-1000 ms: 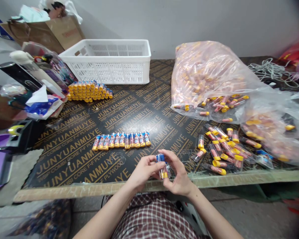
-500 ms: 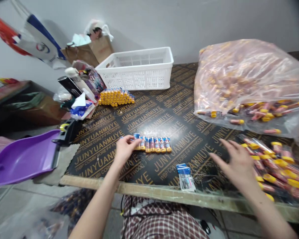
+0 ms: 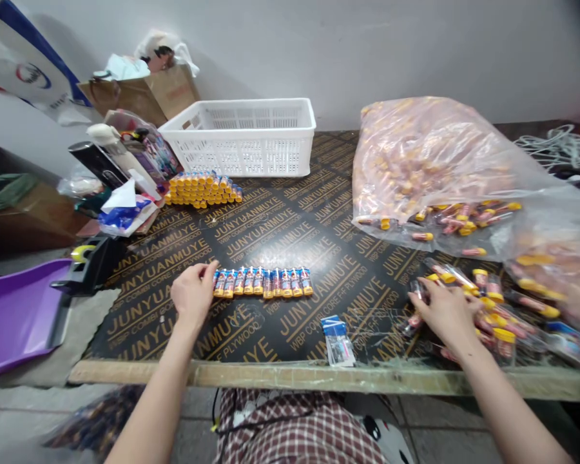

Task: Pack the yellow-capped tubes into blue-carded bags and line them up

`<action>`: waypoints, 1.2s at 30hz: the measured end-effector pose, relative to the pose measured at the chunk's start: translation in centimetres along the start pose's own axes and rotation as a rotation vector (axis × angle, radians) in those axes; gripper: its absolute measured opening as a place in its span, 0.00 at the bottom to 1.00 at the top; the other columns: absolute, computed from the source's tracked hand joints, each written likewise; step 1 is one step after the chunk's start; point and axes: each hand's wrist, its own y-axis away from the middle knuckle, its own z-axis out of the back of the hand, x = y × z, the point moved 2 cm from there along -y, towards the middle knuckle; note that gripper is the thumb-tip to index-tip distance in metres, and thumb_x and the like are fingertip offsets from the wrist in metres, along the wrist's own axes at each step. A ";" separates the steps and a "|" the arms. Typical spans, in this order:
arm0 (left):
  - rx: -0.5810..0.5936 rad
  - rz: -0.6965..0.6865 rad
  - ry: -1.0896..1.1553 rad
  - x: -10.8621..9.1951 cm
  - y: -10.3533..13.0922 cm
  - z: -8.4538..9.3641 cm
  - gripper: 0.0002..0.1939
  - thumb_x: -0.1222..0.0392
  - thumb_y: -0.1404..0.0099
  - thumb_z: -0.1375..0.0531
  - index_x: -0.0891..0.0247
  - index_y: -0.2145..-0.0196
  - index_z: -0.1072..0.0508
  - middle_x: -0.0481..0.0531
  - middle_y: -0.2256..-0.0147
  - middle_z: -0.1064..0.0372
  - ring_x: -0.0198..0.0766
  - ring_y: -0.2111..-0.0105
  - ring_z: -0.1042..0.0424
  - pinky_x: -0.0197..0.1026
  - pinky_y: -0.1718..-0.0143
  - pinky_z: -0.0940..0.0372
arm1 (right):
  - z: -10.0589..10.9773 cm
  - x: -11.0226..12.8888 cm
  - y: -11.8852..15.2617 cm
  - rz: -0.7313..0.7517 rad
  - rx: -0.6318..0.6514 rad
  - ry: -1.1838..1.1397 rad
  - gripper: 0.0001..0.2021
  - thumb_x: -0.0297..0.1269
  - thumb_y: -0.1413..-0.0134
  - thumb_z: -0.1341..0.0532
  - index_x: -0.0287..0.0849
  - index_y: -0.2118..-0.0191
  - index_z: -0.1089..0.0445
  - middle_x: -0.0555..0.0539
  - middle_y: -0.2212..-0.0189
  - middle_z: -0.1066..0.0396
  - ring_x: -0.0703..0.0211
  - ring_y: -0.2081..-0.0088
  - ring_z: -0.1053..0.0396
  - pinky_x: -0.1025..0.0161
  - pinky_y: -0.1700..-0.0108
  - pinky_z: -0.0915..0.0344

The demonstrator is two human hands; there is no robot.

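Observation:
Small tubes with blue labels and yellow caps stand side by side in a row (image 3: pixel 263 282) on the dark plywood table (image 3: pixel 290 225). At the row's left end is my left hand (image 3: pixel 193 290), its fingers curled together against the end tube; what they hold, if anything, is hidden. My right hand (image 3: pixel 447 314) reaches into a loose pile of clear, yellow-capped tubes with pink contents (image 3: pixel 505 341). Its thumb and forefinger close around one clear tube (image 3: pixel 417 289) at the pile's left edge. Between the hands lies a small stack of blue-topped label cards (image 3: pixel 337 341).
A block of stacked yellow-capped tubes (image 3: pixel 200 189) sits before a white plastic basket (image 3: pixel 241 151). At the right rests a large clear bag of tubes (image 3: pixel 425 154). A tape dispenser (image 3: pixel 89 264) and purple dustpan (image 3: pixel 24 309) are at the left, near bottles (image 3: pixel 111 151).
My right hand has moved onto the loose tubes and closed its fingers. My left hand has shifted to the left end of the row, where more labelled tubes now show. The view has turned right.

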 end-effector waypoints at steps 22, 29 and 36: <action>0.604 -0.514 0.138 -11.1 13.7 -10.3 0.04 0.61 0.41 0.41 0.61 0.72 0.28 0.54 0.69 0.29 0.42 0.66 0.31 0.41 0.65 0.42 | 2.7 9.1 6.0 0.057 0.024 -0.868 0.14 0.47 0.45 0.42 0.43 0.60 0.31 0.45 0.64 0.27 0.53 0.63 0.28 0.58 0.59 0.32; 0.696 0.054 0.870 -10.7 12.9 -9.7 0.09 0.61 0.49 0.38 0.61 0.76 0.37 0.43 0.82 0.37 0.34 0.80 0.35 0.37 0.73 0.40 | 4.8 10.6 7.1 0.137 -0.082 -1.022 0.10 0.38 0.43 0.42 0.46 0.57 0.28 0.44 0.57 0.32 0.53 0.55 0.32 0.56 0.55 0.32; 0.708 0.523 1.349 -10.4 11.1 -8.8 0.20 0.64 0.63 0.28 0.68 0.70 0.28 0.48 0.76 0.28 0.30 0.77 0.31 0.33 0.73 0.35 | 5.3 12.3 9.3 0.076 -0.083 -1.173 0.12 0.34 0.43 0.41 0.47 0.53 0.31 0.45 0.56 0.31 0.54 0.55 0.31 0.56 0.54 0.30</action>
